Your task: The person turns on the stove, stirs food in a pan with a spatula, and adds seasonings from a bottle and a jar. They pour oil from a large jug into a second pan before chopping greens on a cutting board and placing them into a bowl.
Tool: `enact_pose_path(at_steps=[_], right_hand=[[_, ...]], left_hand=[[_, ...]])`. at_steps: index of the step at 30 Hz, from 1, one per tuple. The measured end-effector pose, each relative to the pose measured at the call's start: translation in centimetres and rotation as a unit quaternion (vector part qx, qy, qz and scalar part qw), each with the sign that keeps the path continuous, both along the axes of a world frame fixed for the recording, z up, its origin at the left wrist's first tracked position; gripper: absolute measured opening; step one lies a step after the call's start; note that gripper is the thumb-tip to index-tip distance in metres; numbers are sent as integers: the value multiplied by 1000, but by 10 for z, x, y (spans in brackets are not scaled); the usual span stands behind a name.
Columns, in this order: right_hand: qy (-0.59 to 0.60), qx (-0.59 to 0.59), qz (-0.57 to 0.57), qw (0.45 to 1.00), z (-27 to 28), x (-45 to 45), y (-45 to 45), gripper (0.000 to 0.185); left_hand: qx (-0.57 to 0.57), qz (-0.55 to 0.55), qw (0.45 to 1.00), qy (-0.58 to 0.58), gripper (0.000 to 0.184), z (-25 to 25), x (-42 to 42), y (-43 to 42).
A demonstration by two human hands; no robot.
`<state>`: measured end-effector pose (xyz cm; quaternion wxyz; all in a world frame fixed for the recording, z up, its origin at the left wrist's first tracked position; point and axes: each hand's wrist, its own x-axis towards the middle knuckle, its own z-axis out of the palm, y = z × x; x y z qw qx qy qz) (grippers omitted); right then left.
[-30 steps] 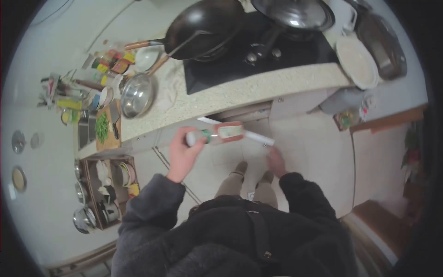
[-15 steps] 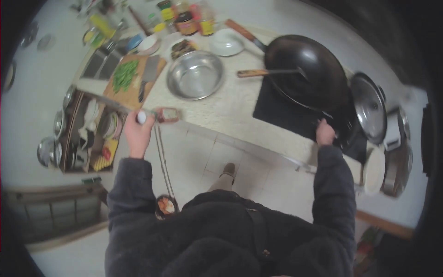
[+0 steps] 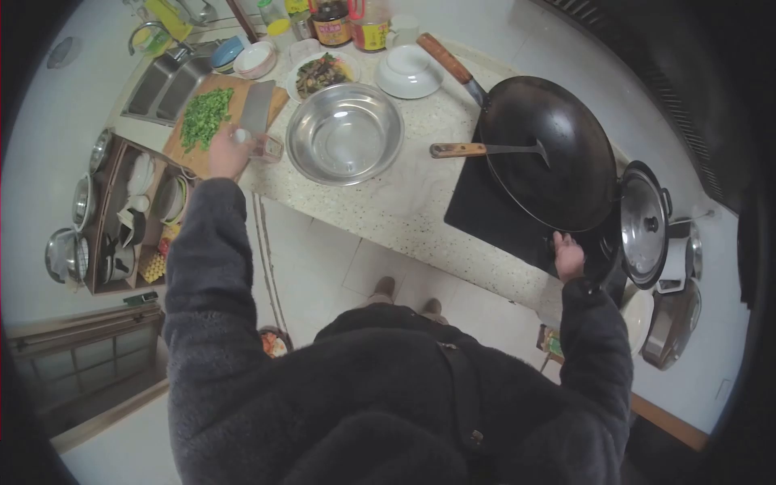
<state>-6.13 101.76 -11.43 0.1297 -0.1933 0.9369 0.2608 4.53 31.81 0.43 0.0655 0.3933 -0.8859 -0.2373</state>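
Note:
My left hand (image 3: 227, 155) is closed around a small clear glass jar (image 3: 267, 148) with a white cap, above the counter's front edge near the cutting board (image 3: 184, 153). Chopped greens (image 3: 207, 115) lie on that board beside a cleaver (image 3: 258, 105). At the front of the black stove (image 3: 485, 198), my right hand (image 3: 568, 257) has its fingers curled against the edge; what they grip is hidden. Just beyond it a dark wok (image 3: 537, 121) sits on the stove, with a wooden-handled spatula (image 3: 461, 150) resting in it.
A steel basin (image 3: 345, 133) stands mid-counter, with a plate of food (image 3: 323, 75) and white dishes (image 3: 409, 71) behind. Sauce bottles (image 3: 331, 24) line the wall. A pot lid (image 3: 645, 226) leans right of the stove; the sink (image 3: 166, 85) lies at the far left.
The view has shifted. My left hand has moved with the jar further over the counter, toward the cutting board. My right hand stays at the stove's front.

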Motion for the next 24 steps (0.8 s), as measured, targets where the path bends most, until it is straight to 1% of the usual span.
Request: enact_pose_path(at_steps=[2,3,6,8,9,11,12,16,18,20,21,24], right_hand=[[33,-41,69,996,-6,-3,10,36],[41,-51,86,994,-4,-1,10,34],[-26,-24,58,998,15,-5,-3,32],[-7,-68,101,993,12,-6,5,24],[-1,-77,103,992,10,-4,9,22],[88,-129,184,970,5,-3,14,17],[109,-137,201,964,5,-2,17,15],[149,-152,251,944,7,-4,16,16],[145,-158,278,936,5,-4,18,19],[133,-153,270,941,5,-4,19,16],[127,-147,272,942,10,-8,16,15],[41,-139,239,960,26,-4,7,16]], left_hand=[[-10,-17,1000,-5,46,-5,-7,-4],[-12,-22,1000,-7,46,-7,-9,-4],[1,-5,1000,23,46,-8,-12,0],[13,5,999,41,46,-8,-11,5],[18,0,999,45,46,-12,-12,3],[4,18,997,82,57,-33,-10,-11],[5,19,996,90,60,-40,-7,-4],[-109,76,963,235,60,-45,12,59],[-65,104,949,291,62,-58,29,109],[-68,132,935,323,48,-83,51,153],[-65,144,931,330,45,-95,59,173],[22,198,934,298,40,-138,93,229]])
